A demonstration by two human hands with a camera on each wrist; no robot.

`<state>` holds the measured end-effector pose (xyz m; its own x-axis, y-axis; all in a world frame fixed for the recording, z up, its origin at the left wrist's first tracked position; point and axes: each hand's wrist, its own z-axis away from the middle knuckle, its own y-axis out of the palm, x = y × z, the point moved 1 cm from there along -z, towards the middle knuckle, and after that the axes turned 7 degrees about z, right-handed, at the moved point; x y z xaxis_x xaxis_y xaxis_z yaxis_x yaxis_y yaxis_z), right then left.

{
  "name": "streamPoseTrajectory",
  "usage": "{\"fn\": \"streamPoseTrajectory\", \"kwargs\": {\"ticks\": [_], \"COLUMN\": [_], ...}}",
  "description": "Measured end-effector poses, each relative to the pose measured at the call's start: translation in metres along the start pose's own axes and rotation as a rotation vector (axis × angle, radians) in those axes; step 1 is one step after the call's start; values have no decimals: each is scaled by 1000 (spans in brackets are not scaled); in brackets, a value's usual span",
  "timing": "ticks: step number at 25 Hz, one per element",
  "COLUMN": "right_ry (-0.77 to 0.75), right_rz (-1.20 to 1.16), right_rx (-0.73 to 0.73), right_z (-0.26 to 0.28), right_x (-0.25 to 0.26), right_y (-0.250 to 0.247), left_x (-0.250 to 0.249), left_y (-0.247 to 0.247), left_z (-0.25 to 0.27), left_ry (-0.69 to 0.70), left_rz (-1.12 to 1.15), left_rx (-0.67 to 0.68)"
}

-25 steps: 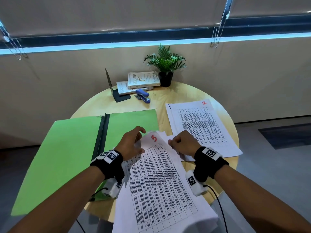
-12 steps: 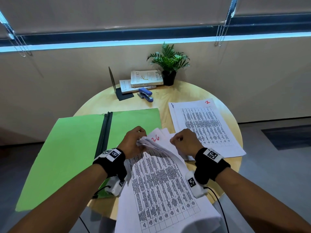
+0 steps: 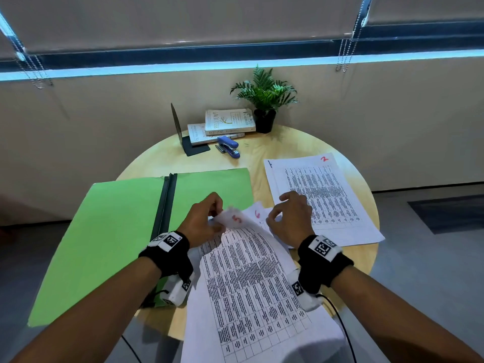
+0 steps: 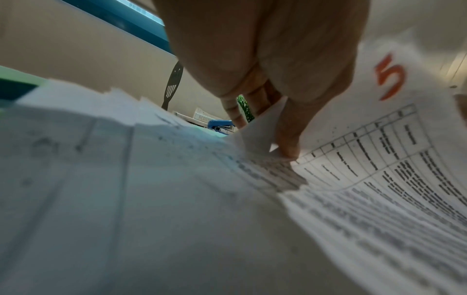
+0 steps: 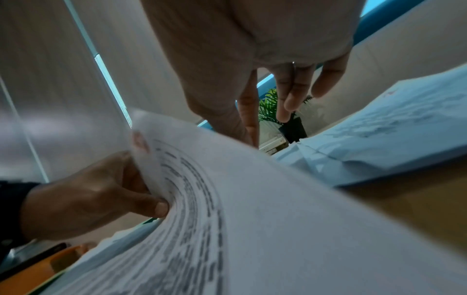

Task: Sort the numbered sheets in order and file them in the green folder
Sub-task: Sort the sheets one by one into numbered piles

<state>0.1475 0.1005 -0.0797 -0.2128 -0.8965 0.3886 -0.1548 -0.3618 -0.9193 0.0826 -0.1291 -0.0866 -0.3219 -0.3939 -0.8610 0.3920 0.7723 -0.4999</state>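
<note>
Left hand [image 3: 201, 224] pinching sheet "5" [image 3: 237, 218], right hand [image 3: 290, 218] fingers loose — "6" beneath; "RESILIENT" book [image 3: 229, 121]

Sheet 5 [image 3: 251, 284] btm cut off by frame; sheet 6 [image 3: 258, 213] mostly hidden under it.

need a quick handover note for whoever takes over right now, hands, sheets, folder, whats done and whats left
Left hand: pinches the top corner of the white printed sheet marked red 5, curling it up off the near pile.
Right hand: fingers loosely bent over the sheet marked red 6 beneath; whether it grips that sheet is unclear.
Green paper folder: open flat at the left of the round wooden table, no sheets in it.
Done: sheet marked red 2 lies face up at the right, another sheet's edge under it.
Left: sort the pile, file everything.
</note>
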Motion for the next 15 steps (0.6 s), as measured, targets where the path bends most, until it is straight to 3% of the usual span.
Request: {"fn": "streamPoseTrajectory", "kwargs": {"ticks": [2,4,6,8,12,15], "right_ry": [-95,-150,-131,-74,67,74], "right_rz": [-55,-37,-1,-51,-149,-310], "right_rx": [-10,115,237,214,-88,-484], "right_z": [4,5,4,6,1,-9], "right_x": [2,1,-3,-3,5,1], "right_y": [-3,-2,-2,-7,-41,-77], "left_x": [-2,-2,-3,-8,-9,-3], "left_y": [-1,-1,2,6,6,1], "left_z": [-1,-5,-10,-14,-17,-16], "left_ry": [-47,-90,-120,-158,-208,-226], "left_rz": [-25,-185,-295,-352,-457,-451], "left_rx": [63,141,202,250,252,252]}}
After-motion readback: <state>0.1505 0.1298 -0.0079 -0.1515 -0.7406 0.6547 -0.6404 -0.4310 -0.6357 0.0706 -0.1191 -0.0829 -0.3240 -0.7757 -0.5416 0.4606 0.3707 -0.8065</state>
